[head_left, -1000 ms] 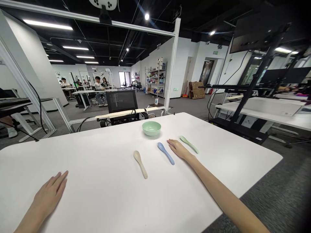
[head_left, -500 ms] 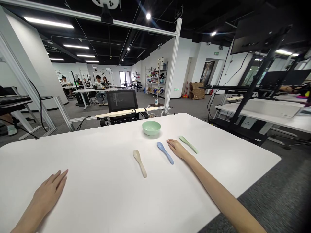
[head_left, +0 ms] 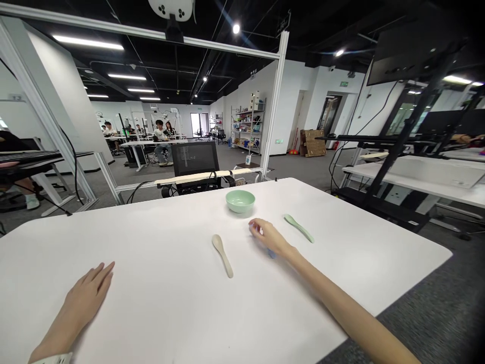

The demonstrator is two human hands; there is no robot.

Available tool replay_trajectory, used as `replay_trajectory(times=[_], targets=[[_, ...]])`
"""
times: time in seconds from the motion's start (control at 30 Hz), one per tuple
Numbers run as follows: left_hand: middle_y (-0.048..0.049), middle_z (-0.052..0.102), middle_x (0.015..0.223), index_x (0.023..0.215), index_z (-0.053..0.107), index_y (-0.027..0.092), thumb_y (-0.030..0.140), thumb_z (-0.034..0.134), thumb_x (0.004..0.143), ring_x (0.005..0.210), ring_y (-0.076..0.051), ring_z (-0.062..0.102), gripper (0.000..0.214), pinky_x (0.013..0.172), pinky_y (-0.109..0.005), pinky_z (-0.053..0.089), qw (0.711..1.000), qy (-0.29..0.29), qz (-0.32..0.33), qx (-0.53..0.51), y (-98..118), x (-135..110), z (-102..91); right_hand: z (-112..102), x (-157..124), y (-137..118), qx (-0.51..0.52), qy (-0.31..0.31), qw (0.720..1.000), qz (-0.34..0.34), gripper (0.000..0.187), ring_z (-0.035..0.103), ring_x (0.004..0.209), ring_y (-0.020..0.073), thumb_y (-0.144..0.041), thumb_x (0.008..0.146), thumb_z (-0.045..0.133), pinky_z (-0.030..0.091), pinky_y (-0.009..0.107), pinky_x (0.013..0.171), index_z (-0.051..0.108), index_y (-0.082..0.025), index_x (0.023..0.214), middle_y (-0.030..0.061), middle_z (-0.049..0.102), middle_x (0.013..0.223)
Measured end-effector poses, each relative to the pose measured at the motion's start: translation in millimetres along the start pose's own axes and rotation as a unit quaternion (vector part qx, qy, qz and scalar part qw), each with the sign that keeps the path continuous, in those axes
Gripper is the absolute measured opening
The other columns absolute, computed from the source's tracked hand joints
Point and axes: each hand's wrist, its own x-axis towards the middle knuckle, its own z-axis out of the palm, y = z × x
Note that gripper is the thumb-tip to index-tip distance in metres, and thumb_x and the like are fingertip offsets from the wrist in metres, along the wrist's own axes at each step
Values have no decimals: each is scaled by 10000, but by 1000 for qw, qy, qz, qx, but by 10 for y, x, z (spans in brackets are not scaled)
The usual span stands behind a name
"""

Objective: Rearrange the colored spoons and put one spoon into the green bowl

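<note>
While right hand (head_left: 270, 238) mostly hides blue spoon (head_left: 272, 254) | fingers (head_left: 253, 227) curled, grip unclear | left fingers (head_left: 103, 274) extended

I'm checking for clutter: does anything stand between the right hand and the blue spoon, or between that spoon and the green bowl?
Nothing visible separates the right hand from the blue spoon, which the hand mostly hides. No object shows between them and the green bowl.
</note>
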Motion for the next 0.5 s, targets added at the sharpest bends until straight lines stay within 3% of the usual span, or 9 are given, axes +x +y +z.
replay_trajectory(times=[0.1, 0.23, 0.37, 0.5], targets=[[-192, 607, 1552, 1461, 611, 82, 456, 204, 978, 1441, -375, 554, 735, 1223, -501, 408, 1000, -9, 0, 9, 9, -1, -15, 186, -51, -473, 33, -65, 997, -5, 140, 638, 768, 176, -323, 986, 567, 460, 290, 715, 629, -208, 1037, 39, 711, 885], [-166, 643, 1522, 1440, 635, 101, 443, 221, 968, 1430, -361, 568, 714, 1219, -494, 422, 1000, -1, -3, 15, 22, 10, -21, 427, -137, -904, 53, -124, 990, 29, 190, 556, 658, 156, -362, 926, 659, 345, 264, 600, 511, -244, 941, -8, 633, 765], [-169, 646, 1517, 1430, 645, 107, 446, 223, 970, 1427, -371, 570, 711, 1219, -518, 427, 1000, 5, -6, 7, 62, 2, -40, 585, -198, -1025, 68, -137, 987, 43, 241, 499, 601, 149, -240, 881, 659, 301, 263, 581, 420, -265, 873, -35, 567, 690], [-196, 624, 1533, 1440, 639, 109, 440, 233, 976, 1444, -388, 550, 701, 1222, -540, 420, 1000, 0, -10, -9, 83, -17, -57, 589, -169, -907, 82, -120, 988, 51, 209, 498, 587, 136, -145, 852, 602, 304, 250, 573, 431, -261, 886, -54, 548, 684]])
